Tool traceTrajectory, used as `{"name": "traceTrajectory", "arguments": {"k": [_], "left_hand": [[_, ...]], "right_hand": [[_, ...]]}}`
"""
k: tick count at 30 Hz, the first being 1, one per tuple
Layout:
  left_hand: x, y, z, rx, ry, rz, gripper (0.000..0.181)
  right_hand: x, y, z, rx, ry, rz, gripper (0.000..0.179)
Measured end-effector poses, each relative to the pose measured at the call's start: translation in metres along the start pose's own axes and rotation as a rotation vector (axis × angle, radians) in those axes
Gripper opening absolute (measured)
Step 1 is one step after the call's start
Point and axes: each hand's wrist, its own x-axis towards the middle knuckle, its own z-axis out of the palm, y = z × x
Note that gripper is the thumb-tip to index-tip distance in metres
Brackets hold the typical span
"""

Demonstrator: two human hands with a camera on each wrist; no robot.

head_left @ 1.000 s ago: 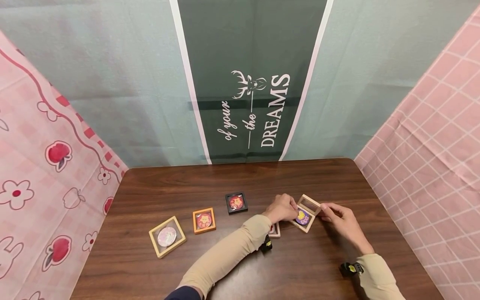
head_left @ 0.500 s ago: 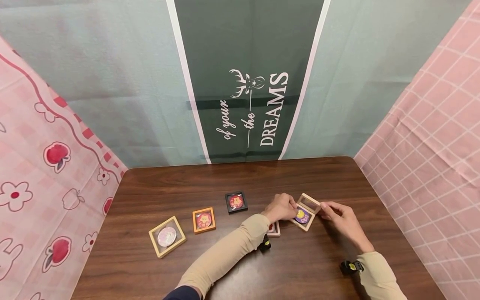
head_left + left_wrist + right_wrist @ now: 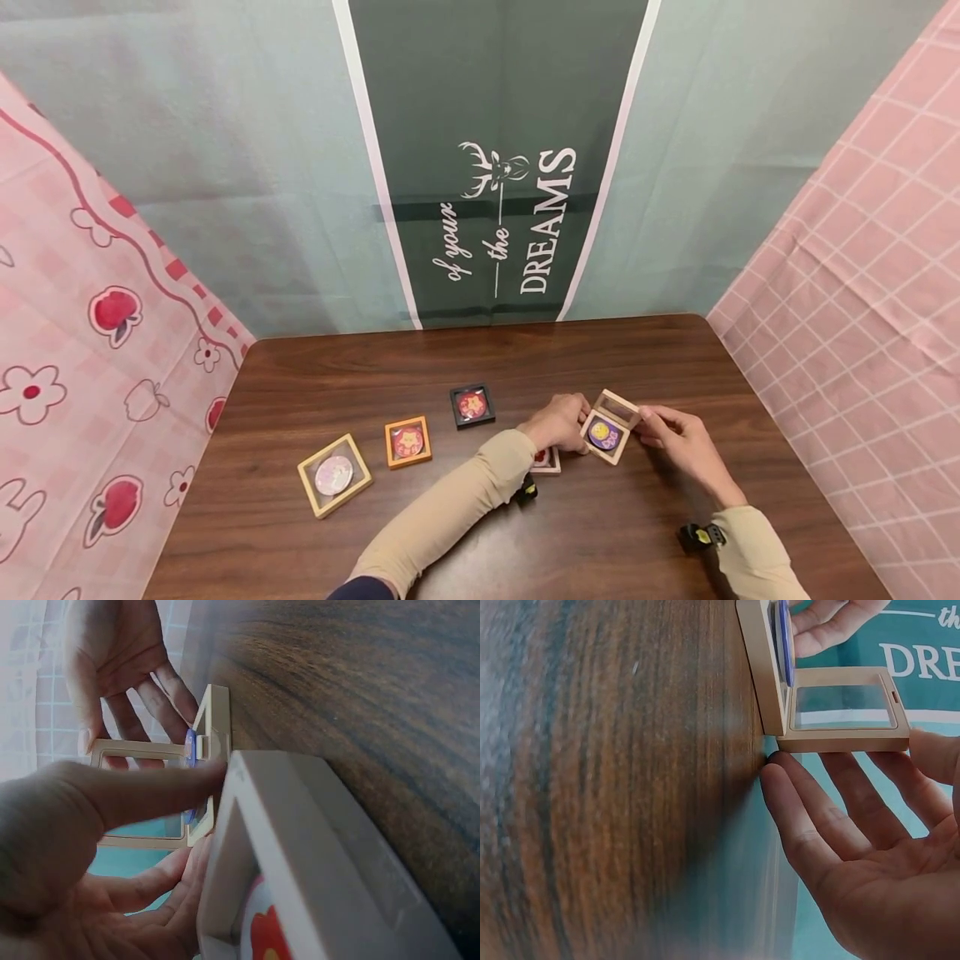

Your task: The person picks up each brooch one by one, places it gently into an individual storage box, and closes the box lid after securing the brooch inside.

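A beige square display case (image 3: 611,457) stands with its clear-windowed lid (image 3: 847,742) raised from the base. Inside the base lies a round purple badge (image 3: 603,434) with a yellow figure. My left hand (image 3: 557,423) holds the base's left edge, thumb on one side and fingers on the other. At the lid's free edge, my right hand (image 3: 682,446) pinches between thumb and fingers, the fingers spread beneath it in the right wrist view. Just below my left hand, a pale pink case (image 3: 551,463) with a red-patterned badge is partly hidden by the hand.
Three more framed badges lie to the left: a black case (image 3: 473,422), an orange case (image 3: 408,462) and a yellow case (image 3: 352,498). They rest on a dark wooden table (image 3: 585,533). Cloths hang behind the table and along both sides.
My left fingers have drawn back from over the badge to the base's edge, so more of the badge shows. My right hand keeps its hold on the raised lid.
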Motion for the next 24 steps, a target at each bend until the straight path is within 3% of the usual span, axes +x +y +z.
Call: {"name": "traceTrajectory", "arguments": {"k": [13,18,24], "left_hand": [[0.002,0.0,0.003,-0.06,0.008,-0.039,0.055],[0.002,0.0,0.002,-0.055,0.001,-0.031,0.057],[0.003,-0.002,0.003,-0.035,-0.02,-0.01,0.055]], "right_hand": [[-0.006,-0.006,0.004,0.007,-0.023,-0.045,0.036],[-0.01,-0.008,0.006,0.015,-0.026,-0.054,0.032],[-0.014,-0.007,0.008,-0.044,-0.033,-0.129,0.025]]}}
